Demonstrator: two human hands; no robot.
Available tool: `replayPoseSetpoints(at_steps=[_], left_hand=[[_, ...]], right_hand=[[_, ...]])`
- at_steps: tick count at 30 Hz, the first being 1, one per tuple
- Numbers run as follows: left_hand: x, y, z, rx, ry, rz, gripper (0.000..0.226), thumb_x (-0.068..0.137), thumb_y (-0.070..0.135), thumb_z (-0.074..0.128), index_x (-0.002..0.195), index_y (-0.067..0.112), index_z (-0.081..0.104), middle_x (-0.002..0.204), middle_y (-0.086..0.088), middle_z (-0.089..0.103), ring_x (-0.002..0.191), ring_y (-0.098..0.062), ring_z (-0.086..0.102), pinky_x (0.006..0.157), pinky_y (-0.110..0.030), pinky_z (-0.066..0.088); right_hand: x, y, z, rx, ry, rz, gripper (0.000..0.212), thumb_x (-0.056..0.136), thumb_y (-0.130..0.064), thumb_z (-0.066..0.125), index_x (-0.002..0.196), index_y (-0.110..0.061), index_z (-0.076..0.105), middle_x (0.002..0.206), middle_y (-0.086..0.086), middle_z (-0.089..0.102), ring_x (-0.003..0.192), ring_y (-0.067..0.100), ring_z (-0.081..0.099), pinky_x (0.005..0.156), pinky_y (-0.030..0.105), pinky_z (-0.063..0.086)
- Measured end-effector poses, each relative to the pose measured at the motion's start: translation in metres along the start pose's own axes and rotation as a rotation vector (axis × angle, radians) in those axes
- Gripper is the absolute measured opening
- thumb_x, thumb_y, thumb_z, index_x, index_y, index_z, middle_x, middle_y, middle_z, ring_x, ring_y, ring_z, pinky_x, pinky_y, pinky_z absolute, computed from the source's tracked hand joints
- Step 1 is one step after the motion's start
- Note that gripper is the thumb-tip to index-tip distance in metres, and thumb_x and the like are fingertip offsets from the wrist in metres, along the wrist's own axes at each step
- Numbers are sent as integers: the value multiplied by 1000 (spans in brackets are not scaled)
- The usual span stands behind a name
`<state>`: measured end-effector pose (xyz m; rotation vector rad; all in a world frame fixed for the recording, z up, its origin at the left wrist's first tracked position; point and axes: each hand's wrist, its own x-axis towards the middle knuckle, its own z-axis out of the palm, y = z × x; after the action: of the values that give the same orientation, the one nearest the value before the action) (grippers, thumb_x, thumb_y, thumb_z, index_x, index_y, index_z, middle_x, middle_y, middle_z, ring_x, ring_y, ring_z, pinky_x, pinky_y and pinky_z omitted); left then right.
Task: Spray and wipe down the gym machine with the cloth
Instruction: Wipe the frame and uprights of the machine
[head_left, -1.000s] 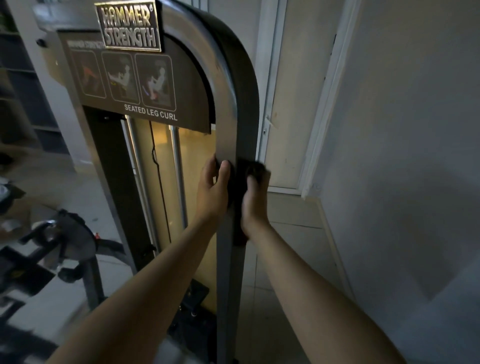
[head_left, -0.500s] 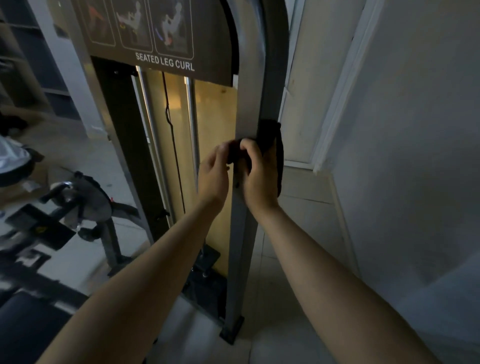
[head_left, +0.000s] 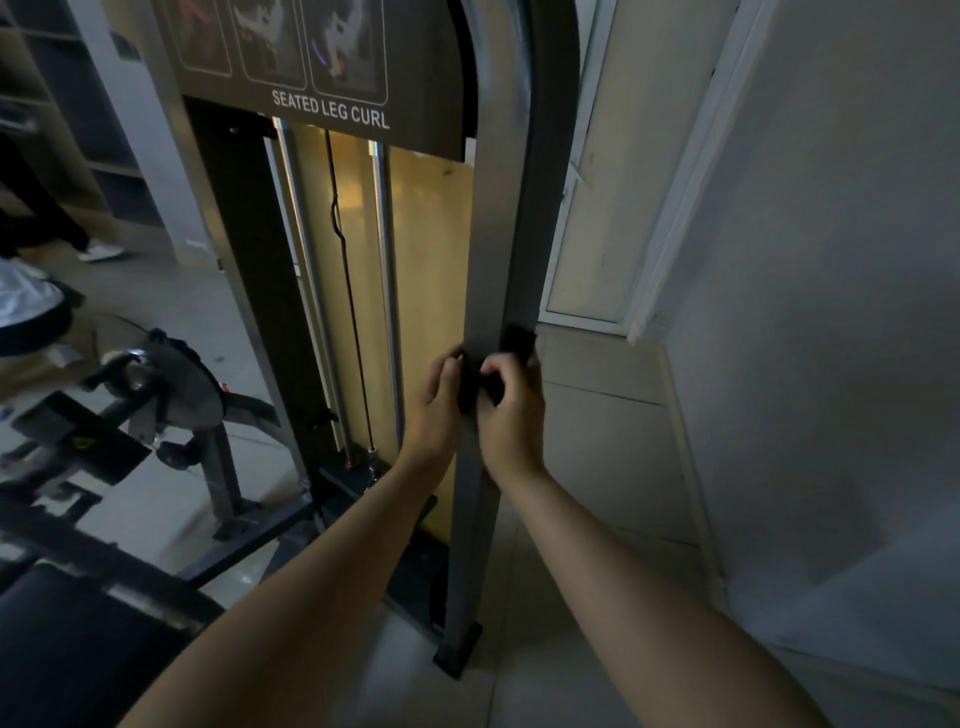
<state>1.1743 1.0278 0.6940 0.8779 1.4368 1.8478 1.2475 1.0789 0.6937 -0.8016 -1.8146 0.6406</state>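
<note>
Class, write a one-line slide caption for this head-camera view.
Left hand and right hand grip a dark cloth wrapped round the leg-curl machine's grey upright post.

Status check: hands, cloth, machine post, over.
Left hand and right hand both gripping the dark cloth. Cloth wrapped round the grey upright post, lower half. Post below shows nothing in the way.

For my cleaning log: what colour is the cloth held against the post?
The cloth is black; the head view shows it.
</note>
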Motion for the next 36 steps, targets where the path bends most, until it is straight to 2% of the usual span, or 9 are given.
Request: replayPoseSetpoints(at_steps=[4,13,17,20,25,28,30,34,36], left_hand=[[7,-3,6,49,43,3,41,109,42,24,130,30,57,122,7,65,108,-2,62,82,-16,49],[11,-22,11,-38,140,-12,51,111,40,20,130,19,62,120,6,70,115,-7,62,91,-21,49],[8,-37,11,-69,181,-87,43,110,42,24,118,28,64,113,9,69,107,-2,64,87,-19,50],[3,-55,6,3,153,-171,42,109,48,26,133,34,57,122,15,60,118,-6,53,102,-33,44],[-2,-69,2,81,147,-199,36,108,46,29,132,39,56,118,21,60,117,-5,54,101,-38,45],[-7,-70,5,14,151,-217,36,110,39,28,125,30,60,105,14,69,97,4,65,80,-15,53],[-7,-69,7,46,177,-195,45,110,39,26,130,19,61,110,8,69,93,8,64,72,-9,49],[1,-73,8,39,212,-185,53,108,48,23,136,20,58,130,1,62,123,-14,55,93,-27,43],[4,-77,7,29,223,-178,55,107,53,25,135,21,59,132,-2,61,126,-18,53,106,-39,42]], right_hand=[[72,-34,-7,49,138,-250,19,93,-9,64,111,-11,59,131,15,52,119,22,54,89,8,45],[55,18,29,-191,87,-410,16,97,-29,55,108,-27,45,127,17,49,110,26,55,82,35,54],[-1,67,41,-161,-17,-110,50,88,-39,59,135,-22,50,122,15,62,110,31,63,91,47,54],[-57,91,52,-40,-142,1,50,101,-29,54,147,-35,38,141,-3,55,127,12,56,104,35,48],[-94,112,45,-116,-250,63,17,102,-21,54,119,-18,58,132,-2,51,109,-1,55,87,10,50],[-57,82,23,-113,-105,25,9,97,-29,53,104,-24,54,111,2,59,98,0,59,78,16,50],[-21,62,15,95,-61,8,21,92,-19,61,104,-29,46,109,-5,53,99,-4,54,83,23,52],[55,20,3,339,83,-141,59,84,-13,79,128,-18,39,123,-1,47,114,16,55,98,42,51],[78,12,4,455,51,-65,89,78,-11,84,147,-9,27,143,1,37,132,14,44,111,32,43]])
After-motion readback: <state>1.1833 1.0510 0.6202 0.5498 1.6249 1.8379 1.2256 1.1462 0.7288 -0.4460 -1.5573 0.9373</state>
